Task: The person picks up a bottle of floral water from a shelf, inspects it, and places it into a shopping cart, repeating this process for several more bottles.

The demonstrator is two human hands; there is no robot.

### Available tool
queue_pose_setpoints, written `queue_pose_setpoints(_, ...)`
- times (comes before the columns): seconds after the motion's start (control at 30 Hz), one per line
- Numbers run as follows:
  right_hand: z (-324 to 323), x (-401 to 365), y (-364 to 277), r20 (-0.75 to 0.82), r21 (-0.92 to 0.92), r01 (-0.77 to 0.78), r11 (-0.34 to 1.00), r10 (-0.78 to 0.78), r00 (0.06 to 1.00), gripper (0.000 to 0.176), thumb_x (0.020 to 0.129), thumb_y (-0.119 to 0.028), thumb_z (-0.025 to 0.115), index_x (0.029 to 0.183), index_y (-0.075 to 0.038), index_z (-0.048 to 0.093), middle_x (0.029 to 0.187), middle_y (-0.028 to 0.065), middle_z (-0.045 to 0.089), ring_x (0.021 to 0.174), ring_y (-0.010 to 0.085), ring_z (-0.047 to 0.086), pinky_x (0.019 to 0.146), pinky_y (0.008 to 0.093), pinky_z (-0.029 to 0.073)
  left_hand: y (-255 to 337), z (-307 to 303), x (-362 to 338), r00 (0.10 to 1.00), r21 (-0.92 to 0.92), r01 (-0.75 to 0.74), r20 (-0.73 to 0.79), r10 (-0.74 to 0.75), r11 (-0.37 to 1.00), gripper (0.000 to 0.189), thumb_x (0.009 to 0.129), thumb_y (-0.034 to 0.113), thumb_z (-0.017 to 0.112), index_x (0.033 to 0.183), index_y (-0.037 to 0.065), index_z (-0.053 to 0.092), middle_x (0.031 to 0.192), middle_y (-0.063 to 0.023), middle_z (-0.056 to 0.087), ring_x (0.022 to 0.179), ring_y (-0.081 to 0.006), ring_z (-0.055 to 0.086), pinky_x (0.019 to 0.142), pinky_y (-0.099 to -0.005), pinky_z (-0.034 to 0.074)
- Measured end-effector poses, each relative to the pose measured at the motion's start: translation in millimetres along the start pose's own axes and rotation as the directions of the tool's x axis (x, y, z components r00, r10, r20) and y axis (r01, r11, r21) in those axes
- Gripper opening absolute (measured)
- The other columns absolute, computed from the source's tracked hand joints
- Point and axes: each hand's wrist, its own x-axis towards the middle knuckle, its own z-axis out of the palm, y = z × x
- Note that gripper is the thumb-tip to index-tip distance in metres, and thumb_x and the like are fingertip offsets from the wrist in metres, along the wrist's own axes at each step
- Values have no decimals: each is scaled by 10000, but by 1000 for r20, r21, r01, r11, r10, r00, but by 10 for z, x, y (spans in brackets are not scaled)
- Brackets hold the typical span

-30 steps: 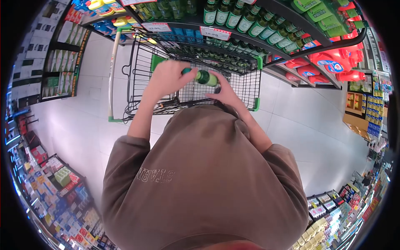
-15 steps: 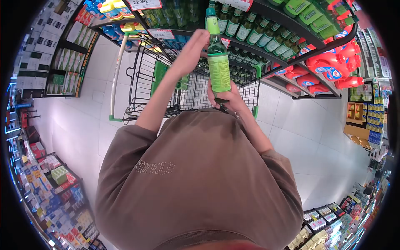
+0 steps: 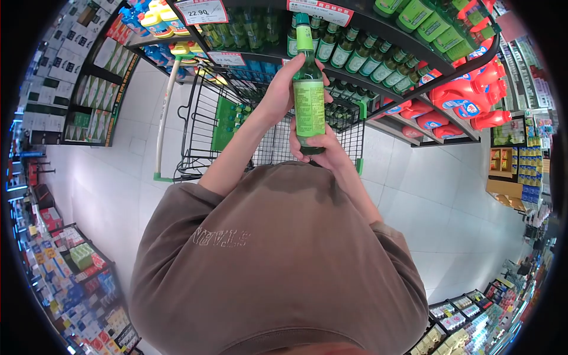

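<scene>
Nearest: brown shirt, soft matte cloth, raised outline lettering on the chest. 2 hands just past it, gripping 1 bottle. Right hand is closed around the base, thumb across the front, probably to carry the weight from below. Left hand is wrapped around the upper body and shoulder, fingertips showing on the far side, likely to stop smooth glass tipping or slipping.

Bottle: green, looks like glass, straight cylinder tapering to a slim neck, dark green cap, pale green wrap on the neck. Light green label with small dense print faces the wearer; that angle suits reading. Print too small to make out. Bottle sits in front of the torso, over the cart in this view, cap end toward the shelf.

Cart: black wire grid, thin bars, green plastic panel inside, green corners.

Beyond, dark shelf with green bottles in tight upright rows, labels out, probably for easy picking. White-and-red price tag reads 22.90. Right: chunky glossy red jugs, moulded handles, stacked on tiers. Floor: pale, shiny tiles.
</scene>
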Motion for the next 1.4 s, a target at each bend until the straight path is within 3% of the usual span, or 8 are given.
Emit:
queue_pose_setpoints(0.37,143,36,81,-210,-399,76,914,-172,962,391,768,-100,658,1082,26,464,771,123,574,646,206,573,557,315,481,12,-13,16,998,132,-5,-68,14,991,441,960,420,367,1154,44,489,916,-84,600,761,-205,633,729,-330,502)
queue_pose_setpoints(0.53,291,35,50,-146,-978,-25,205,-600,786,530,774,-102,703,1195,38,414,975,131,575,840,210,596,766,310,493,7,39,33,958,138,-35,-278,72,990,439,947,428,427,1161,51,497,887,-55,582,726,-190,612,702,-333,505)
queue_pose_setpoints(0.63,261,17,104,-62,-988,39,148,-621,781,630,766,-128,716,1260,33,360,1123,182,493,1035,261,553,782,337,488,57,-64,111,968,-257,16,-237,-79,966,367,920,452,484,972,90,501,810,-38,544,633,-180,565,570,-327,499)
queue_pose_setpoints(0.73,223,27,178,-208,-755,219,618,-542,814,584,810,-80,667,1285,11,341,1199,168,438,1070,231,512,794,334,487,42,-149,106,989,-376,11,-133,-66,927,355,924,456,471,973,106,502,801,-29,532,626,-179,548,571,-329,486)
queue_pose_setpoints(0.87,50,66,189,-158,-794,256,552,-594,789,485,858,-58,612,1264,-8,353,1111,120,490,947,165,554,738,295,502,-30,-138,109,994,-412,52,-70,-88,910,317,940,449,428,972,143,504,798,-28,520,631,-188,531,597,-346,465)
queue_pose_setpoints(0.93,17,6,181,-299,-541,40,840,-237,924,423,881,-88,596,1228,-18,364,1024,83,525,808,109,574,667,243,497,-94,-135,109,997,-341,51,-36,-67,939,321,947,440,418,986,133,506,816,-34,533,652,-195,549,634,-344,474)
queue_pose_setpoints(1.23,-83,-116,158,-326,-757,45,652,-436,839,518,884,-166,606,1287,-10,322,997,118,569,890,171,578,770,305,469,-20,33,-70,978,464,145,-199,-57,874,392,942,242,516,1268,52,412,1078,-50,564,985,-145,559,839,-289,459)
queue_pose_setpoints(1.4,-166,-149,96,-305,-845,9,535,-496,813,561,857,-164,636,1296,1,327,1093,189,570,1000,245,578,847,346,453,-27,56,-85,999,551,16,-36,4,835,501,838,104,669,1235,28,374,1050,-74,580,983,-127,565,842,-294,467)
